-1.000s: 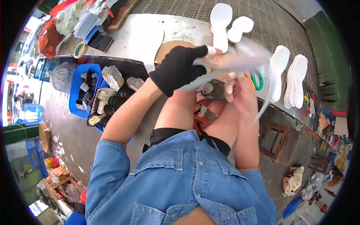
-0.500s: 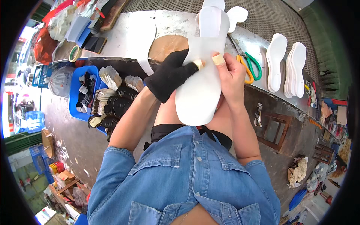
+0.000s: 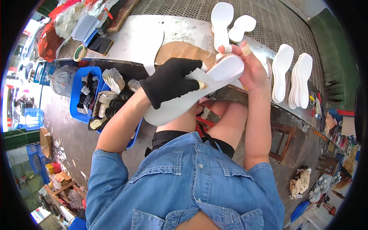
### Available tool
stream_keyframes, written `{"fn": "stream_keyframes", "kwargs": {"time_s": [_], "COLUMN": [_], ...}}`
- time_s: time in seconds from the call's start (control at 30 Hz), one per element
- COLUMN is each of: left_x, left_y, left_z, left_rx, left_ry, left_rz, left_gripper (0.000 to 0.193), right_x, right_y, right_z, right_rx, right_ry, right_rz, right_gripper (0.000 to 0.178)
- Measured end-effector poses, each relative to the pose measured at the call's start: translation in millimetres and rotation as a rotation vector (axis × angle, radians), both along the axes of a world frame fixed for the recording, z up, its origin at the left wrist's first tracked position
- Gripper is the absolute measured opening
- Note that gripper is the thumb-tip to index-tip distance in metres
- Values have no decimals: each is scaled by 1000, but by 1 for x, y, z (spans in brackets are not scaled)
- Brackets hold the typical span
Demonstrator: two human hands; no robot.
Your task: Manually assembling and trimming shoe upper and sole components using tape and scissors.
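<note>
A long white shoe insole [image 3: 172, 109] slants across above my lap, its narrow end up to the right. My left hand [image 3: 168, 82], in a black glove with wrapped fingertips showing, grips it around the middle. A white flap [image 3: 220, 73] lies along its upper part, near my left fingertips. My right hand [image 3: 253, 71] is bare, with tape on the thumb and a finger. It curls against the insole's narrow end, with some fingers hidden behind it. Beneath, on the bench edge, is a brown board [image 3: 184, 51].
White insoles [image 3: 222, 17] lie on the metal bench [image 3: 134, 34], with a stack [image 3: 300, 80] at the right. A tape roll [image 3: 79, 53] and a phone [image 3: 100, 45] sit at the left. Below stands a blue crate [image 3: 74, 96] of dark parts. A wooden stool [image 3: 281, 142] stands right.
The insole has swung from upright to slanting, its wide end now down to the left. My right hand has moved up and right, turning to its narrow end. The scissors are now hidden.
</note>
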State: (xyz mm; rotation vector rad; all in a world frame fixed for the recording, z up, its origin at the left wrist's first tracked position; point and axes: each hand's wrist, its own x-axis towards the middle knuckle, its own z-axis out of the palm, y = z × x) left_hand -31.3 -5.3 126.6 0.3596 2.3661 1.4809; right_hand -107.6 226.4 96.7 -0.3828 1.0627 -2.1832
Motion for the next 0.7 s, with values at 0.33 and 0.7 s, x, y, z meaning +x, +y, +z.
{"fn": "stream_keyframes", "kwargs": {"time_s": [0.33, 0.7], "left_x": [-1, 4], "left_y": [-2, 9], "left_z": [28, 22], "left_rx": [-526, -715], "left_ry": [572, 820], "left_rz": [-75, -64], "left_gripper": [37, 35], "right_x": [29, 35], "right_y": [-19, -14], "right_z": [42, 34], "right_rx": [624, 526], "right_ry": [595, 434], "right_rz": [-183, -569], "right_gripper": [16, 21]}}
